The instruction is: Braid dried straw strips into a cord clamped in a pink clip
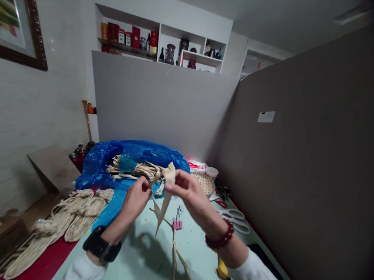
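Observation:
Above the table, my left hand pinches one end of a pale dried plant strip. My right hand has thumb and fingers closed on the wider upper part of the same strip, whose pointed end hangs down between the hands. Below them, a pink binder clip sits on the table and grips twisted plant cords that run toward me. Behind my hands, a bundle of dried plant strips lies in a blue plastic bag.
Woven straw sandals lie along the left edge of the pale green table. To the right are white-handled scissors, a round woven basket, a white cup and a yellow tool. Grey partitions stand behind and right.

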Demonstrator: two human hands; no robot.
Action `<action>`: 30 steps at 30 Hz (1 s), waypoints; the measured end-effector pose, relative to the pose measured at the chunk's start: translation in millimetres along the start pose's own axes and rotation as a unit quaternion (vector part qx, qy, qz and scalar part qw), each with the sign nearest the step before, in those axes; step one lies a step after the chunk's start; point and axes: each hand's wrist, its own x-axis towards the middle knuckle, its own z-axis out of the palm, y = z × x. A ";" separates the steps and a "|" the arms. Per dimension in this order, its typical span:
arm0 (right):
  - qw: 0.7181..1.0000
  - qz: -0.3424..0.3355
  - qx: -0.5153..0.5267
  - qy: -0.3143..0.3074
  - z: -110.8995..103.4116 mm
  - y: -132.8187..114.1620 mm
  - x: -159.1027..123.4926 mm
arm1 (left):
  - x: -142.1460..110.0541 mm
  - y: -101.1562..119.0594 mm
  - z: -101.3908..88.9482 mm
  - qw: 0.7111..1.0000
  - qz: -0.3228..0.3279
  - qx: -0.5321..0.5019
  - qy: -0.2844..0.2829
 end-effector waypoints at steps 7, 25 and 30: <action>0.978 -0.168 0.066 0.107 -73.3 -73.3 -35.3 | 18.2 -15.9 -29.7 0.986 -0.083 -0.144 0.034; 0.826 0.025 -0.563 -0.026 -77.2 95.7 68.3 | -16.7 -9.5 -32.8 0.961 -0.088 -0.222 -0.141; 0.819 -0.022 -0.573 -0.015 -55.9 76.3 73.0 | -19.2 -8.6 -23.7 0.975 -0.064 -0.127 -0.172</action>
